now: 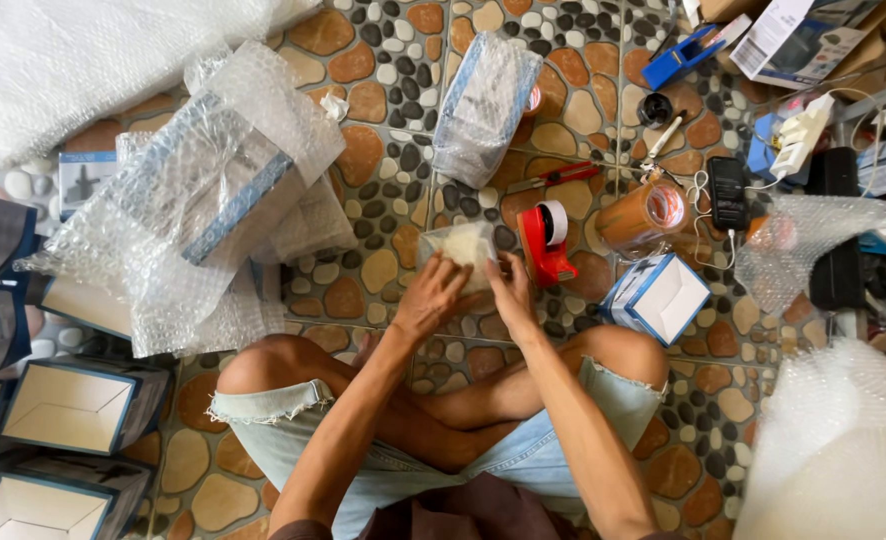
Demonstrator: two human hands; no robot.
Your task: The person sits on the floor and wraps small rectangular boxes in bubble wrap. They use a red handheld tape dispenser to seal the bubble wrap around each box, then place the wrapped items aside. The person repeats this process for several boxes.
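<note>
- Pebble-tile floor [403, 215] lying cluttered.
- Left hand [431, 297] and right hand [509, 288] are clamping bubble-wrapped parcel [460, 247], parcel sitting just beyond fingertips.
- Squarish; long axis unclear.

Person seated: pale blue denim shorts [293, 420] with frayed white hems at 7 and 4 o'clock; dark maroon top [463, 515] at 6 o'clock; arms bare, sleeveless.
</note>
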